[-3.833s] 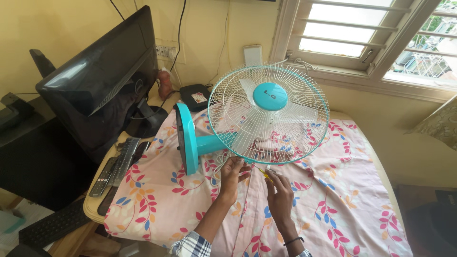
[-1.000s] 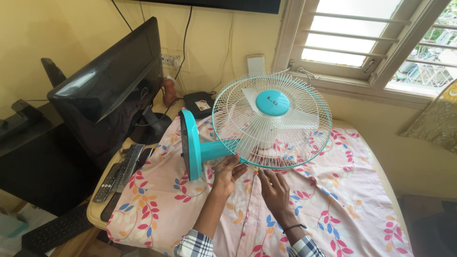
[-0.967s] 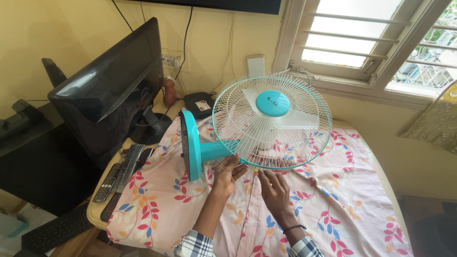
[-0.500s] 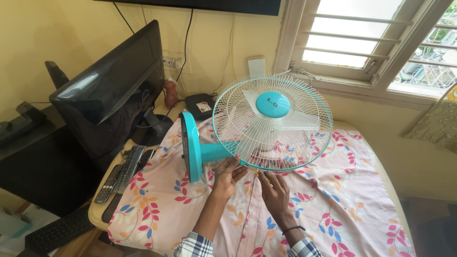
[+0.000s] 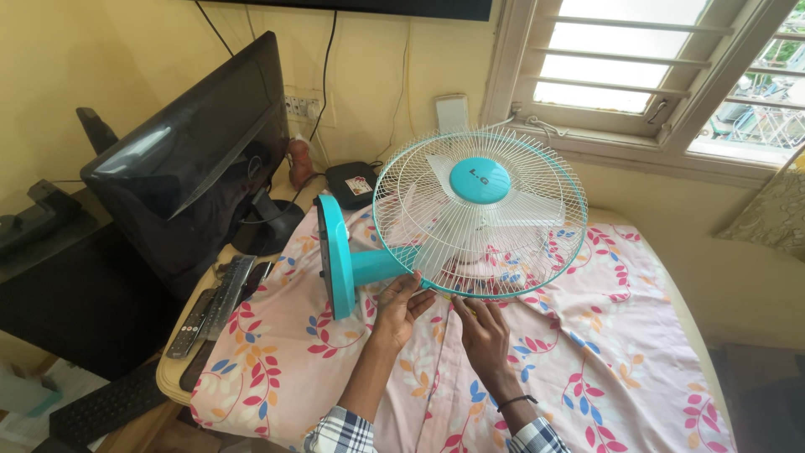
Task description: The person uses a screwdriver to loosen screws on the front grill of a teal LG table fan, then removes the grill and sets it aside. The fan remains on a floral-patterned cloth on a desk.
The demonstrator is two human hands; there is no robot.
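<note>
A turquoise table fan [image 5: 478, 218] lies tipped on a table covered with a pink floral cloth [image 5: 604, 335]. Its round base [image 5: 334, 256] points left and its white wire grille faces up toward me. My left hand [image 5: 401, 307] touches the lower rim of the grille next to the fan's neck, fingers curled against it. My right hand [image 5: 481, 334] rests just below the grille's rim, fingertips at the turquoise ring. A dark band sits on my right wrist. Whether either hand pinches a small part is hidden.
A black monitor [image 5: 197, 159] stands at the left, with remote controls [image 5: 205, 306] near its foot. A black keyboard [image 5: 105, 408] lies lower left. A small black box [image 5: 350, 183] and wall sockets sit behind the fan. A barred window [image 5: 662, 75] is at the upper right.
My view has shifted slightly. Both hands stay at the lower rim of the grille, and the fan has not visibly moved.
</note>
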